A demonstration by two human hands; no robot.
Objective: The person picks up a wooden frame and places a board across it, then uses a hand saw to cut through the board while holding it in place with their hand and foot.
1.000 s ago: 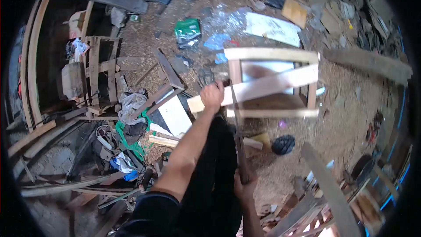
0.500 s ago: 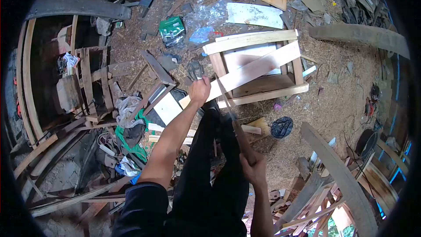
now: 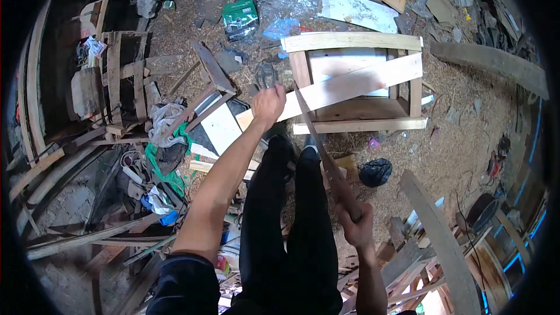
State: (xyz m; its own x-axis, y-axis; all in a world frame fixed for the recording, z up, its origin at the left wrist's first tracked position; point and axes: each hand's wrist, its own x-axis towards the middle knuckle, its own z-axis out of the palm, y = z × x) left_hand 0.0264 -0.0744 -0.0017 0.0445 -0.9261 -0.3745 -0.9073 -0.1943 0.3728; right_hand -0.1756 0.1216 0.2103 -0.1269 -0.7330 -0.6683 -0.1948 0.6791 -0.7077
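Note:
A pale board point(image 3: 350, 81) lies slantwise across a rectangular wooden frame point(image 3: 361, 125). Near the board's left end, my left hand point(image 3: 269, 105) is closed on it. My right hand point(image 3: 356, 227) grips the handle of a handsaw point(image 3: 332, 169), whose blade points up and to the left. The tip part of the blade crosses the board just right of my left hand. Whether its teeth are in the wood is too small to tell. Part of the frame's near left corner is behind the saw.
A green box point(image 3: 240, 18) and clear plastic lie beyond the frame. An upright piece of wood point(image 3: 213, 67) stands at the left. A black bundle point(image 3: 375, 172) is on the ground right of my legs. Long planks point(image 3: 437, 233) lean at the lower right.
The view has shifted, so the frame and board appear farther right. My right hand and the saw are lower and farther right, while my left hand stays on the board.

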